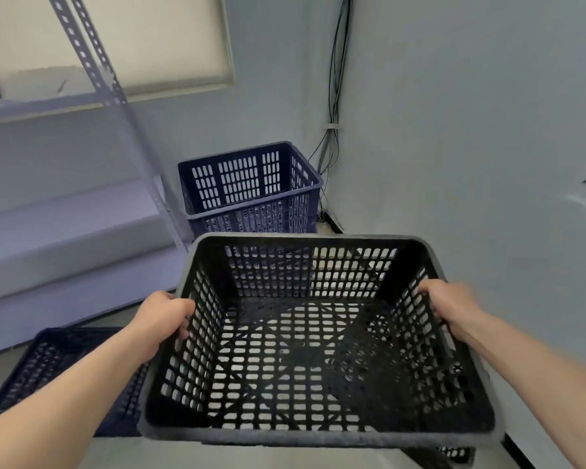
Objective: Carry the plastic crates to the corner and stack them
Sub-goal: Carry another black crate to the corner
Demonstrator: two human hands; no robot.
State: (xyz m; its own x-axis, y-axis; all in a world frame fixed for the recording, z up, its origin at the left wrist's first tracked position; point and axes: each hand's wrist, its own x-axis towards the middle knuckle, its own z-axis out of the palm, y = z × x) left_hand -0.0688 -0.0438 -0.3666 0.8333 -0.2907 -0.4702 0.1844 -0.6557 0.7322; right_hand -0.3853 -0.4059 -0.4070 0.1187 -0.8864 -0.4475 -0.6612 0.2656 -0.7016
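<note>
I hold a black perforated plastic crate (312, 431) up in front of me, empty and open side up. My left hand (164, 316) grips its left rim with the fingers curled over the edge. My right hand (454, 304) grips the right rim the same way. Beyond it, in the corner of the room, a dark blue crate (251, 184) stands on the floor, and it looks like a stack of two. Another dark blue crate (51, 367) lies on the floor at my lower left, partly hidden by my left arm.
A grey metal shelving rack (92, 62) with slotted uprights stands along the left wall. Black cables (335, 79) run down the corner behind the blue crate. The right wall is close. A further dark crate (454, 456) peeks out under the black crate.
</note>
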